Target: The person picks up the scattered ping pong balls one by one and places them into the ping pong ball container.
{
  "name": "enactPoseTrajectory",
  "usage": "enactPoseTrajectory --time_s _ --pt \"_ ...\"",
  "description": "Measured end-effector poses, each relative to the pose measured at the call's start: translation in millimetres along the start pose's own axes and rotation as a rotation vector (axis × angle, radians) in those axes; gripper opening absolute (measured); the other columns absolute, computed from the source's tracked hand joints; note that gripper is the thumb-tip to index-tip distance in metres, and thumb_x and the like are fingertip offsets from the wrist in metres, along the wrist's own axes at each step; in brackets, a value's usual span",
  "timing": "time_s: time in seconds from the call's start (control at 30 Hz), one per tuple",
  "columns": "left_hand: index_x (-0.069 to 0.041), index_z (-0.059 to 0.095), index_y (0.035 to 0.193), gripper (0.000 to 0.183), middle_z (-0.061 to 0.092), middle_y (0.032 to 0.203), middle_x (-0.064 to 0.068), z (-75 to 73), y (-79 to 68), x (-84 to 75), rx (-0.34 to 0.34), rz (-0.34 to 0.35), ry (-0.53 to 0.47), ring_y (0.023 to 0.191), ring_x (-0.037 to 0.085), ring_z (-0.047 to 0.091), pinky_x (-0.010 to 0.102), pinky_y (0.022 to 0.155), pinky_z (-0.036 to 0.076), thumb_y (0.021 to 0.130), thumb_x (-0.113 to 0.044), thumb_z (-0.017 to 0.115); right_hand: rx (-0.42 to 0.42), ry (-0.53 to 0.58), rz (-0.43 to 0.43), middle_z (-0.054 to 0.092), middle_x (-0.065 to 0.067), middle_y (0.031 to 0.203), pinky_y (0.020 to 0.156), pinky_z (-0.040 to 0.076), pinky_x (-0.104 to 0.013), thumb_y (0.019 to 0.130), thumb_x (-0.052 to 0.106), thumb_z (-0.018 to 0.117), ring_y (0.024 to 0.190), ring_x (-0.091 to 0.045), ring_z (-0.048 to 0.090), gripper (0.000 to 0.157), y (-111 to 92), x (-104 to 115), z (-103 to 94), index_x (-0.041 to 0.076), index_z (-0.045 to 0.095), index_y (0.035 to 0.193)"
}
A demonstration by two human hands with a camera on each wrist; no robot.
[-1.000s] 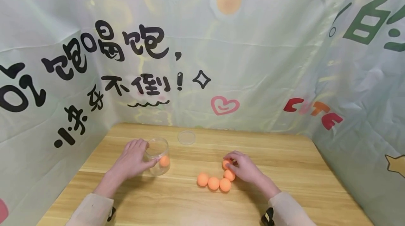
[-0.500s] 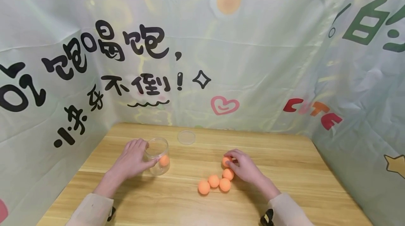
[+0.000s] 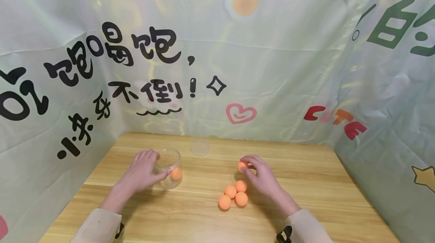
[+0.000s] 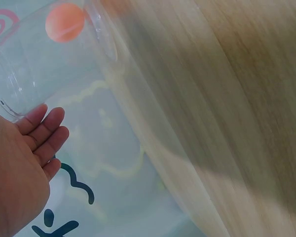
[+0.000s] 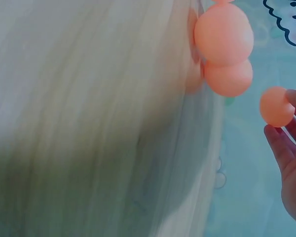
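With the left hand [image 3: 143,169], grips a clear jar [image 3: 170,183] upright on the desk [image 3: 163,216], one orange ball [image 3: 176,173] inside. Farther right, just beyond four clustered balls [image 3: 230,191], pinches another ball [image 3: 242,166] above the desk with the right hand [image 3: 261,175].

Glossy clear jar [image 3: 175,160], matt balls [image 3: 230,191], wood-grain table [image 3: 183,216]

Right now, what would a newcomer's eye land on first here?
Probably the bold black lettering on the pale backdrop, left in the head view, then the four bright orange balls clustered near the middle of the wooden table. Just beyond them, the right hand pinches another ball above the table. To their left, the left hand grips a clear jar with an orange ball inside.
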State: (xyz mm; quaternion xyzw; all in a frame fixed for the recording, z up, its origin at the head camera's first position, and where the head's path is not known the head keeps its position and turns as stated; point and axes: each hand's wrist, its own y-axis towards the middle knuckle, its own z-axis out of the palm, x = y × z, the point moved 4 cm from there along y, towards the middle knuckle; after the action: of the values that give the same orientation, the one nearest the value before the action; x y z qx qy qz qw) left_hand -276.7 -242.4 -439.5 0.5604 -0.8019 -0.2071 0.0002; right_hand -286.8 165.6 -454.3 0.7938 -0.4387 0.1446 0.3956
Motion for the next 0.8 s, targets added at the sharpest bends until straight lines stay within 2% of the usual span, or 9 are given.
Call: enactPoseTrajectory --time_s 0.33,0.6,0.8 --pt "0.000 0.061 0.112 0.072 0.056 0.101 0.005 1.0 1.1 1.3 -0.002 0.001 0.009 0.103 0.030 0.054 0.058 0.108 0.039 0.089 -0.068 0.068 -0.124 0.015 -0.104 0.069 -0.009 0.123 0.087 0.062 -0.039 0.093 0.006 0.077 0.107 -0.026 0.069 0.028 7 18 -0.3 0.002 0.071 0.120" --pt "0.000 0.061 0.113 0.072 0.056 0.102 0.006 0.4 0.4 1.4 -0.001 -0.002 0.005 0.105 0.032 0.054 0.058 0.108 0.038 0.089 -0.067 0.068 -0.158 0.072 -0.140 0.068 -0.011 0.124 0.086 0.062 -0.046 0.092 0.004 0.077 0.109 -0.028 0.068 0.030 13 34 3.2 0.001 0.070 0.121" --pt "0.000 0.061 0.113 0.074 0.057 0.102 0.006 0.7 0.3 1.5 -0.001 -0.002 0.011 0.105 0.031 0.055 0.059 0.109 0.038 0.089 -0.069 0.067 -0.181 0.109 -0.184 0.067 -0.012 0.124 0.086 0.062 -0.041 0.091 0.002 0.078 0.110 -0.028 0.068 0.031 18 45 5.7 0.000 0.070 0.121"
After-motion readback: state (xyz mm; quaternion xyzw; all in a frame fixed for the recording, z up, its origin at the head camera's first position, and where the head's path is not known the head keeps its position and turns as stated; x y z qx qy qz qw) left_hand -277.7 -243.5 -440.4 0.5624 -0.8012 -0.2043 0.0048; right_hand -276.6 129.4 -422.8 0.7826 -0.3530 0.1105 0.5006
